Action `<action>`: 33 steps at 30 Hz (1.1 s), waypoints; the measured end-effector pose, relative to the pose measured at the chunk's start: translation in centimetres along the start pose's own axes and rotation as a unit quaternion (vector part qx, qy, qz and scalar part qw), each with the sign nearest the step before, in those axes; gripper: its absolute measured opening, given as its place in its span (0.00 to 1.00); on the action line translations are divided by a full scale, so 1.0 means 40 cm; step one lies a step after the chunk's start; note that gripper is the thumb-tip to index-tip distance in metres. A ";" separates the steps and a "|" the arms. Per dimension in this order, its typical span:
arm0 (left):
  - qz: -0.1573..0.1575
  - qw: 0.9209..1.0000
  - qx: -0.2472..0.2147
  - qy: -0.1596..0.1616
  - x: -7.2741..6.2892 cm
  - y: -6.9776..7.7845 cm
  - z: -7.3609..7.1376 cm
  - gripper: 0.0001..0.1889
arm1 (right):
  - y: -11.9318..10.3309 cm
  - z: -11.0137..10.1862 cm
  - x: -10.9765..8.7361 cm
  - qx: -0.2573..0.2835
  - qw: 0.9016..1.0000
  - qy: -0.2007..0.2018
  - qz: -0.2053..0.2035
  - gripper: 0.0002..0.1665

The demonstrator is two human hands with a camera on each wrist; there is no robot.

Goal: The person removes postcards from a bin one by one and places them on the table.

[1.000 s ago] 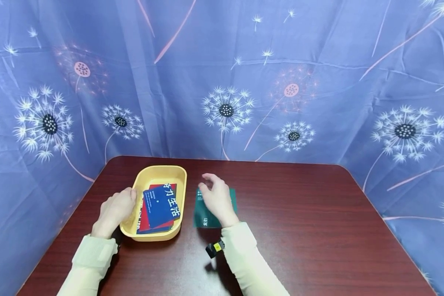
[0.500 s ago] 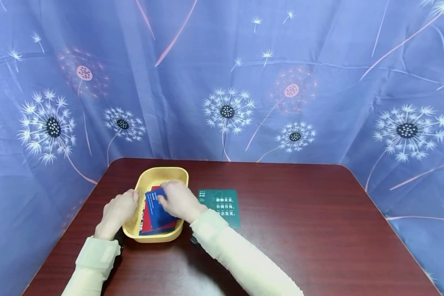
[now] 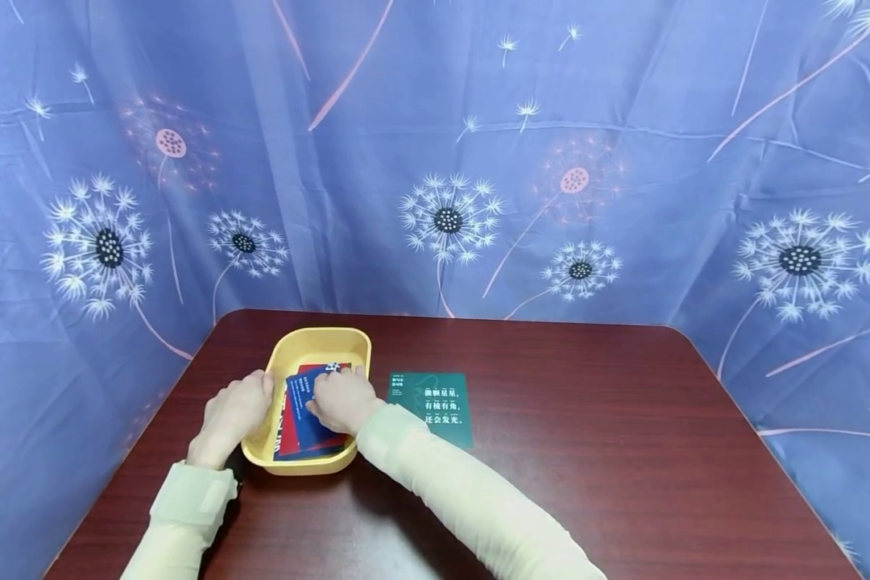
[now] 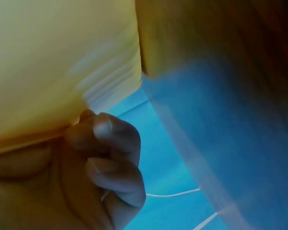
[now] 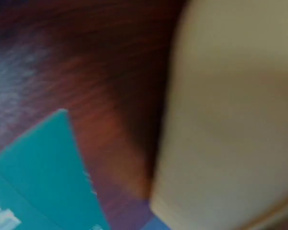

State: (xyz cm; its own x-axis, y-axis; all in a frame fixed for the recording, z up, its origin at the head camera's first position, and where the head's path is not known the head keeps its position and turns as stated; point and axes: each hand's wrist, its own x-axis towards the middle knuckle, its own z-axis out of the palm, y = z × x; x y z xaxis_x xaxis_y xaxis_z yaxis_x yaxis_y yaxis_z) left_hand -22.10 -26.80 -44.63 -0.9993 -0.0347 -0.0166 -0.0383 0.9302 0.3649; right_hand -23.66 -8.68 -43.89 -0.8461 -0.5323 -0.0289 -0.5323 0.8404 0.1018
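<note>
Fingers of the L hand (image 3: 228, 411) are bent round the L rim of the yellow tub (image 3: 322, 340). In the tub lie a red card (image 3: 288, 437) and, on top of it, a blue card (image 3: 312, 431). The R hand (image 3: 344, 400) is over the blue card, its fingers bent; whether they pinch it, I can't tell. R of the tub, a green card (image 3: 442, 387) w/ white print lies on the brown table (image 3: 594, 419).

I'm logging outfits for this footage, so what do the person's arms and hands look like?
The left hand and right hand are bare, without gloves. The left sleeve and right sleeve are long, plain and creamy white. Wide, pale, slightly greenish bands show at both wrists: left band, right band. A dark piece peeks out beside the left one, too hidden to identify.
</note>
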 end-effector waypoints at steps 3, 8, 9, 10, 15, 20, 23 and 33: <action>-0.002 1.000 0.000 0.000 0.000 0.001 -0.001 0.25 | -0.007 0.016 0.007 -0.033 0.999 -0.013 0.028 0.36; 0.000 1.000 -0.001 0.000 -0.003 0.000 0.001 0.26 | -0.024 0.032 0.016 -0.082 0.992 -0.059 0.071 0.55; 0.000 1.000 -0.001 -0.001 -0.003 -0.001 0.002 0.26 | -0.027 0.034 0.018 -0.088 0.991 -0.068 0.075 0.57; -0.001 1.000 -0.002 -0.001 -0.004 -0.001 0.002 0.26 | -0.029 0.037 0.019 -0.091 0.990 -0.076 0.078 0.58; -0.004 1.000 -0.007 -0.002 -0.005 -0.002 0.004 0.25 | -0.030 0.042 0.018 -0.092 0.991 -0.054 0.077 0.59; -0.001 1.000 0.000 0.007 -0.001 0.001 0.003 0.25 | -0.018 0.038 0.013 -0.060 0.995 0.007 0.075 0.63; 0.006 1.000 0.001 0.011 0.003 0.005 0.004 0.25 | -0.010 0.038 0.010 -0.030 0.996 0.033 0.074 0.67; -0.008 1.000 -0.012 -0.001 -0.003 0.002 0.001 0.26 | -0.008 0.029 0.008 0.074 0.992 0.060 0.086 0.59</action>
State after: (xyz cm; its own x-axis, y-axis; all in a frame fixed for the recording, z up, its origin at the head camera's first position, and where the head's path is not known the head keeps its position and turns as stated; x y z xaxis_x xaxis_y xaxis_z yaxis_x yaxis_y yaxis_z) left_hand -21.98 -26.73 -44.63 -0.9985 -0.0487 -0.0237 -0.0541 0.9206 0.3866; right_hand -23.78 -9.00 -45.08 -0.9196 -0.3808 0.0965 -0.3867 0.9207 -0.0521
